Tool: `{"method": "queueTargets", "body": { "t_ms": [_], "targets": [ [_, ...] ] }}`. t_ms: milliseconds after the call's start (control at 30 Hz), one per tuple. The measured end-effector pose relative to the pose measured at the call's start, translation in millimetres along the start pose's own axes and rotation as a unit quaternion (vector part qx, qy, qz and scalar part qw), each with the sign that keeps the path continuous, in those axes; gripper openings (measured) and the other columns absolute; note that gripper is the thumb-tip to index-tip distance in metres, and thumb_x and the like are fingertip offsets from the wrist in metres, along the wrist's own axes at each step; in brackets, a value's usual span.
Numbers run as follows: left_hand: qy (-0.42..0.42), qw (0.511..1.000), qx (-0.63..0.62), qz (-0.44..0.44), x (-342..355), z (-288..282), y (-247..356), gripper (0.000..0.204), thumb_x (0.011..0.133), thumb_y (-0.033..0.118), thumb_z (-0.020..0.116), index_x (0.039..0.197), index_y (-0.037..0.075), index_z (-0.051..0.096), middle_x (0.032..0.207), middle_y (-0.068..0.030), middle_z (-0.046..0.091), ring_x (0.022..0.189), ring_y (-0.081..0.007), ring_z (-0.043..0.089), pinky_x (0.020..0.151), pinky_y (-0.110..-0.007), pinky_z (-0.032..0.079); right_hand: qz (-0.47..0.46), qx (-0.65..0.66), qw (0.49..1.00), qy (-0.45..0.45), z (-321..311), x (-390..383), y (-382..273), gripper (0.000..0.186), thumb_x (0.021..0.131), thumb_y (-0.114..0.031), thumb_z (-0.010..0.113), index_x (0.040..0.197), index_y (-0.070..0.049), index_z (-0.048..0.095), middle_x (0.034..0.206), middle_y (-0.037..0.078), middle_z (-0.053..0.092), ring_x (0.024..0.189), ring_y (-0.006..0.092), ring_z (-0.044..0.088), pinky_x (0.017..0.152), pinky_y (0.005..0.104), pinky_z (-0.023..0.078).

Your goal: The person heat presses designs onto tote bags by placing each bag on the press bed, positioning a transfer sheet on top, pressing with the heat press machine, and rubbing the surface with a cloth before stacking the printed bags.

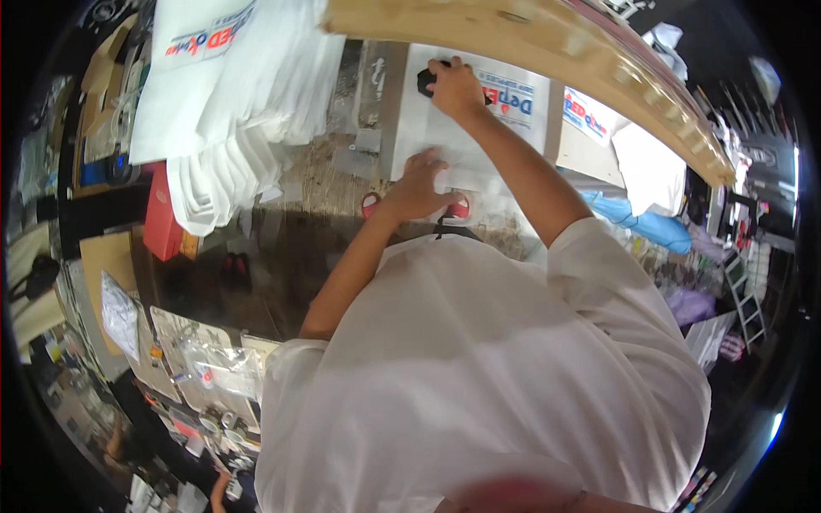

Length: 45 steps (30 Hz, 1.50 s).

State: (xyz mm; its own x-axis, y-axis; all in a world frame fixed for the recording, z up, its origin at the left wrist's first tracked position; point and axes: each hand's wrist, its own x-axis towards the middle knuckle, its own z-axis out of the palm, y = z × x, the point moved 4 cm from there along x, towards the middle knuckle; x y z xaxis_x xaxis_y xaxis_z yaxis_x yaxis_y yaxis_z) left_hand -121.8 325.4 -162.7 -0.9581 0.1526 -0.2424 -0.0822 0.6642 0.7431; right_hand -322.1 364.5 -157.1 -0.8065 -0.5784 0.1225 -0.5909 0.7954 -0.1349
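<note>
A white bag (pixel 505 137) with red and blue print lies flat on a pale board in front of me, the print upside down from my side. Near its far left corner my right hand (pixel 457 90) is closed around a black, rounded thing (pixel 426 82) and rests it on the bag. Most of that thing is under my fingers, so its kind cannot be made out. My left hand (pixel 421 186) is at the bag's near left edge, fingers apart and holding nothing. Whether it touches the bag cannot be told.
A tan, tape-covered frame (pixel 513 38) slants above the work at the upper right. Many white printed bags (pixel 214 103) hang in overlapping layers at left, beside a red box (pixel 161 214). A blue roll (pixel 641 221) lies at right. A co-worker's arm (pixel 221 487) shows at lower left.
</note>
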Motion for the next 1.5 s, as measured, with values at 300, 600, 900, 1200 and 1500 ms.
{"method": "queueTargets", "body": {
  "t_ms": [300, 600, 900, 1200, 1500],
  "targets": [
    [-0.004, 0.994, -0.074, -0.075, 3.4, -21.3, -0.5, 0.082, 0.077, 0.048, 0.076, 0.135, -0.003, 0.047, 0.150, -0.0245, 0.031, 0.135, -0.0363, 0.040, 0.109, -0.041, 0.038, 0.205, 0.024, 0.978, 0.004, -47.6, -39.0, 153.7, 0.033, 0.084, -0.026, 0.067, 0.111, -0.008, 0.065, 0.113, 0.017, 0.065, 0.101, 0.0327, 0.063, 0.086, 0.0407, 0.051],
    [-0.034, 0.999, -0.016, -0.019, 4.8, -25.2, 28.2, 0.085, 0.077, 0.048, 0.075, 0.136, -0.005, 0.045, 0.142, -0.0276, 0.043, 0.131, -0.0360, 0.045, 0.106, -0.040, 0.039, 0.113, 0.084, 0.990, -0.029, 32.2, -3.8, 14.6, 0.030, 0.095, -0.030, 0.047, 0.114, -0.017, 0.065, 0.112, 0.022, 0.055, 0.107, 0.0405, 0.057, 0.088, 0.0511, 0.051],
    [0.100, 0.990, -0.017, -0.102, 11.2, -26.4, -11.8, 0.098, 0.079, 0.038, 0.077, 0.144, -0.012, 0.024, 0.147, -0.0294, 0.034, 0.107, -0.0305, 0.061, 0.086, -0.037, 0.052, 0.209, 0.122, 0.969, -0.047, -68.2, -102.5, 162.3, 0.032, 0.070, -0.024, 0.076, 0.099, -0.013, 0.070, 0.104, 0.017, 0.066, 0.094, 0.0367, 0.065, 0.079, 0.0455, 0.054],
    [0.154, 0.986, 0.026, -0.061, 1.5, -40.5, 2.1, 0.080, 0.081, 0.031, 0.073, 0.139, -0.011, 0.036, 0.146, -0.0287, 0.034, 0.123, -0.0380, 0.050, 0.103, -0.043, 0.043, 0.112, 0.163, 0.980, -0.012, -33.9, -50.3, 23.1, 0.039, 0.068, -0.022, 0.078, 0.103, -0.008, 0.068, 0.105, 0.022, 0.064, 0.095, 0.0391, 0.063, 0.085, 0.0445, 0.052],
    [0.142, 0.983, 0.115, -0.035, 13.0, -27.5, 15.5, 0.078, 0.078, 0.029, 0.073, 0.135, -0.013, 0.039, 0.150, -0.0274, 0.029, 0.136, -0.0427, 0.033, 0.113, -0.042, 0.033, 0.010, 0.046, 0.999, -0.010, -14.8, 43.7, 15.0, 0.039, 0.071, -0.023, 0.075, 0.106, -0.007, 0.065, 0.107, 0.021, 0.064, 0.103, 0.0369, 0.062, 0.090, 0.0445, 0.051]
  ]
}}
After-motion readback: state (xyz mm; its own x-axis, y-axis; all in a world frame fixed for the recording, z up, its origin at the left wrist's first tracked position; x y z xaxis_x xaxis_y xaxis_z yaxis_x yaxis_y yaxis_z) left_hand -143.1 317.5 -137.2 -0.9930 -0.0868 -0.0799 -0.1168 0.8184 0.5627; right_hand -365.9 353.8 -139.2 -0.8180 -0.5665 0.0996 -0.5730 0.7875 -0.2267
